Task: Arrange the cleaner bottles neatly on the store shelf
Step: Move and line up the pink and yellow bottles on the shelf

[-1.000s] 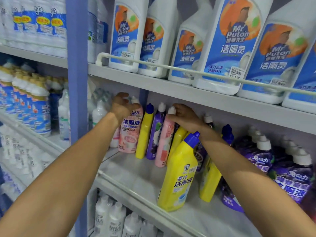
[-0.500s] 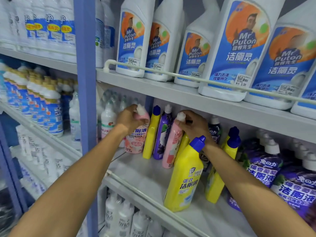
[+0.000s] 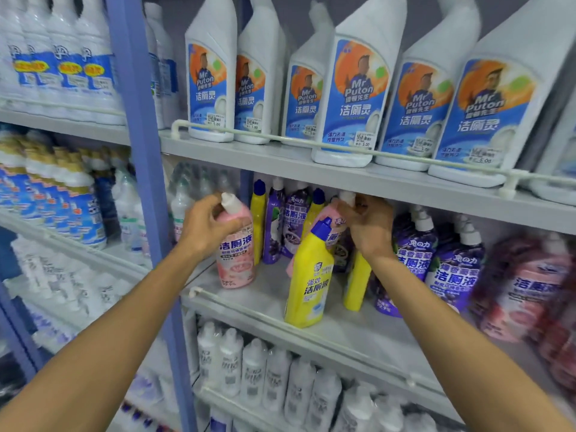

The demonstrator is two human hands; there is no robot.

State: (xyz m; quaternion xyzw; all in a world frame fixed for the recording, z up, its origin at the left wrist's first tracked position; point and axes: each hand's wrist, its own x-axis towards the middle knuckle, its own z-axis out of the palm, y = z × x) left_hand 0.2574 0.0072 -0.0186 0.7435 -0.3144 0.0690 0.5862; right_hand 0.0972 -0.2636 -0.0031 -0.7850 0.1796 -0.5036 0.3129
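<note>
Both hands are working on the middle shelf (image 3: 268, 291). I'm watching the left hand (image 3: 201, 227) gripping the neck of a pink cleaner bottle (image 3: 237, 263) at the shelf's left end, fingers curled just under its white cap. The right hand (image 3: 369, 227) is clasping the top of a second pink bottle (image 3: 325, 215), which is leaning behind a yellow bottle (image 3: 308, 285) standing near the front rail (image 3: 249, 313). Purple bottles (image 3: 414, 254) are crowding the right side.
</note>
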